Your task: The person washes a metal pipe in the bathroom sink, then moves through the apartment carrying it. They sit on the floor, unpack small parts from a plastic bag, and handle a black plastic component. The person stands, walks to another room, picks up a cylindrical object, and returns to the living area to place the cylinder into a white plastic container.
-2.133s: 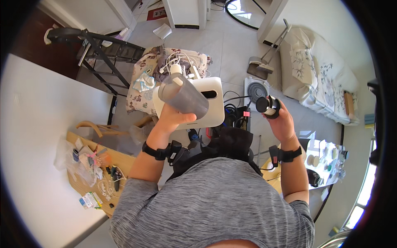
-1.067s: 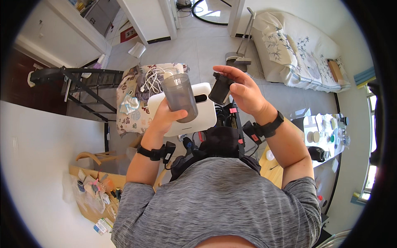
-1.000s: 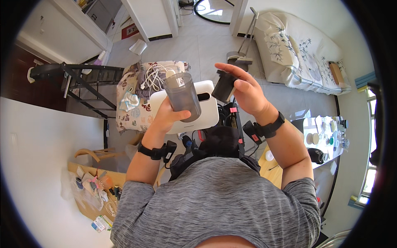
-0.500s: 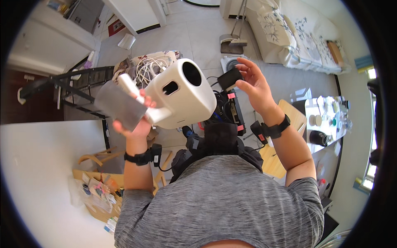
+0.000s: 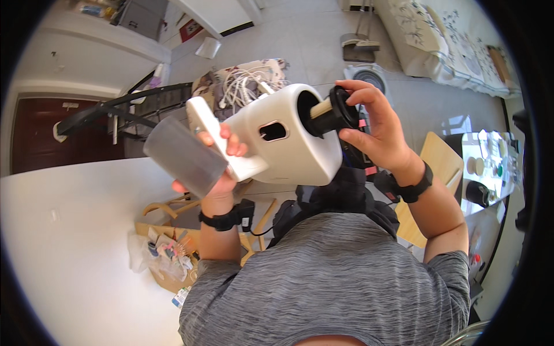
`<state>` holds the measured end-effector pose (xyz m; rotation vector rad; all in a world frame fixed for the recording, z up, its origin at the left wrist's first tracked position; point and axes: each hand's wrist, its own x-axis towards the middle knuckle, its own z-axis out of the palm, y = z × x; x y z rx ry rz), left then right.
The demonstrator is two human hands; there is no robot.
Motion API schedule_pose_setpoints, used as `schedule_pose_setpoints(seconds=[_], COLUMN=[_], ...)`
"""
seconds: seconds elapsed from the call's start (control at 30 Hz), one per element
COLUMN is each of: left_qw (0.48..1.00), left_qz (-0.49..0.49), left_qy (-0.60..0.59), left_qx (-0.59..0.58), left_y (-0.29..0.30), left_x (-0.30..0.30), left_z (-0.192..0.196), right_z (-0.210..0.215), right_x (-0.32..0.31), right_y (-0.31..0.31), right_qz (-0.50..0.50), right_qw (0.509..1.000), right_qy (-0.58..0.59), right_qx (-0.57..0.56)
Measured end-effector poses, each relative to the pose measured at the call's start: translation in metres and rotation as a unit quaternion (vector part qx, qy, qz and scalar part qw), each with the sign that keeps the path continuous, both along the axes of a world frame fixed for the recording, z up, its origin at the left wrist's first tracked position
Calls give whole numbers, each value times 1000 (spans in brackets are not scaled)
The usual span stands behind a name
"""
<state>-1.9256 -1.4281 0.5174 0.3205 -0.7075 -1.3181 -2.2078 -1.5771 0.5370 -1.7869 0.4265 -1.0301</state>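
Observation:
My left hand (image 5: 224, 185) is wrapped round the white handle (image 5: 203, 118) of a white appliance that looks like a handheld vacuum cleaner (image 5: 309, 155). Held in that same hand is a smoky translucent cup (image 5: 183, 153), lying across the palm. The appliance's round dark opening faces up and to the right, and an oval window shows in its side. With thumb and fingertips, my right hand (image 5: 378, 132) grips the rim of a black round filter piece (image 5: 344, 108) with a pale core. Its inner end sits at the opening, partly inside; how deep it goes is hidden.
Beyond the appliance, white cables (image 5: 242, 86) lie heaped on a patterned cloth. A black folding ladder (image 5: 147, 106) stands at the left. To the right are a wooden tabletop (image 5: 430, 164) and a glossy table (image 5: 485, 153) with jars. A broom and dustpan (image 5: 359, 49) stand farther off.
My right hand has turned the black filter piece and brought it from beside the appliance to its opening. The whole view has shifted, and the appliance sits farther right in it.

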Motion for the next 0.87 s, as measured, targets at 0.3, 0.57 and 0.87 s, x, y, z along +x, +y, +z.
schedule_pose_setpoints(seconds=[0.3,0.57,0.87], left_qw=[1000,999,999], left_qz=[-3,-2,-21], left_qy=[-16,-31,-26], left_qx=[11,6,-19], left_y=[-7,-9,-6], left_x=[-5,-7,-7], left_z=[3,3,-5], right_z=[-9,-19,-23], right_x=[-1,3,-4], right_y=[0,3,3], right_qz=[10,-16,-55], right_qw=[998,996,995], right_qy=[21,7,71], right_qx=[53,88,40])
